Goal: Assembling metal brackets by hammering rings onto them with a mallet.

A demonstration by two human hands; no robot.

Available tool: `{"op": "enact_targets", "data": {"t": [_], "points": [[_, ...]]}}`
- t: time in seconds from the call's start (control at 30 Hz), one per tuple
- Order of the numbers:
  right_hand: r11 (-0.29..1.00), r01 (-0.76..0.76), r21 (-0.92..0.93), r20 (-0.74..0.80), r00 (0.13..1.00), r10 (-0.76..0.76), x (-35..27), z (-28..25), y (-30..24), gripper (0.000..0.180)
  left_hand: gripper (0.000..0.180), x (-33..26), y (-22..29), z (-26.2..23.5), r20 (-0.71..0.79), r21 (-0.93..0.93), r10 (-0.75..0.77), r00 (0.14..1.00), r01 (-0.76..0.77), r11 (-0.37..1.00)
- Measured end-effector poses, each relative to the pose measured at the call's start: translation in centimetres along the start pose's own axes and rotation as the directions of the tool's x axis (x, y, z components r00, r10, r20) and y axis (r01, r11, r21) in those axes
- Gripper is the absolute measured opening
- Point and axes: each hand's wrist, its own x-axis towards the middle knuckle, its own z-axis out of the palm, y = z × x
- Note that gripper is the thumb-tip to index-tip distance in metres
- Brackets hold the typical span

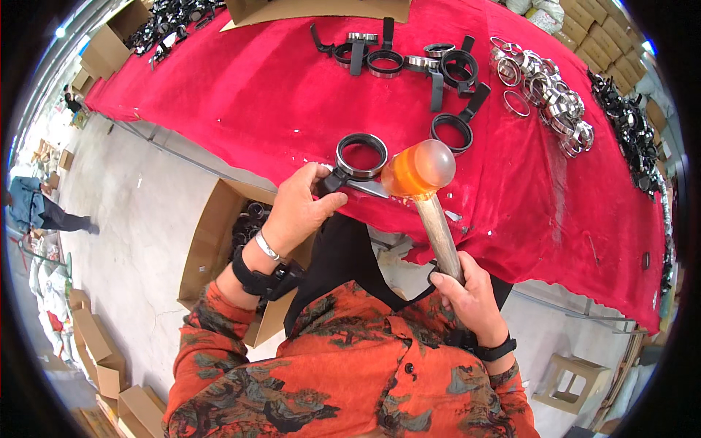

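Gripped firmly at 5 o'clock: mallet [420,169], its wooden handle [438,233] enclosed by the right hand [471,299], thumb laid along the wood. Black stem [332,182] of the ring [361,174] is pinched between thumb and fingers of the left hand [301,204].

Clock taken about the ring, which is set near the table's close edge, its round opening turned upward; silver band and dark inner lip noted. Stem is pointed to 8 o'clock. Amber mallet head, clear-faced, is held at 3 o'clock, just beside the ring; whether the two are touched together cannot be told.

Red cloth [241,95] is spread over the table and marked with small pale scraps. Black stemmed rings [385,71] are grouped around 1 o'clock, some stems pointed up; one more [467,117] is placed apart at 2 to 3. Plain silver rings [558,109] are heaped at 2. Dark piles are seen at 3 [628,131] and 10 [171,25].

Below table level, at 8, an open carton [208,248] is partly filled with black parts [252,223]. Bracelet [268,247] and black band [255,274] are worn at the left wrist, a second band [496,349] at the right. Another person [47,204] is seen well away at 9.
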Motion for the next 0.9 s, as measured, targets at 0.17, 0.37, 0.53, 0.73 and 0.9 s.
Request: {"op": "enact_targets", "data": {"t": [0.17, 0.37, 0.53, 0.73, 0.9], "points": [[0.982, 0.06, -0.179, -0.104, 0.991, -0.08, -0.5, 0.1, -0.6, 0.026, 0.024, -1.0, -3.0, 1.5, 0.029, -0.175, -0.074, 0.997, 0.078, 0.982], [0.961, 0.277, 0.018, -0.197, 0.943, -0.268, -1.1, 0.7, -5.9, 0.019, 0.025, -1.0, -3.8, 3.0, 0.011, -0.375, -0.074, 0.997, 0.072, 0.924], [0.907, 0.058, -0.418, -0.091, 0.99, -0.105, 0.1, 0.6, -2.5, 0.03, 0.026, -0.9, -3.5, 3.7, -0.004, -0.391, -0.031, 1.0, 0.027, 0.92], [0.982, 0.17, -0.081, -0.168, 0.969, -0.181, -0.5, 1.6, -7.5, 0.021, 0.028, -1.4, -4.3, 3.9, -0.063, -0.351, -0.02, 0.998, -0.003, 0.936], [0.718, 0.19, -0.67, 0.031, 0.973, -0.228, 2.3, 3.5, -5.0, 0.039, 0.031, -1.1, -4.4, 4.8, -0.102, -0.371, 0.037, 0.994, -0.073, 0.926]]}}
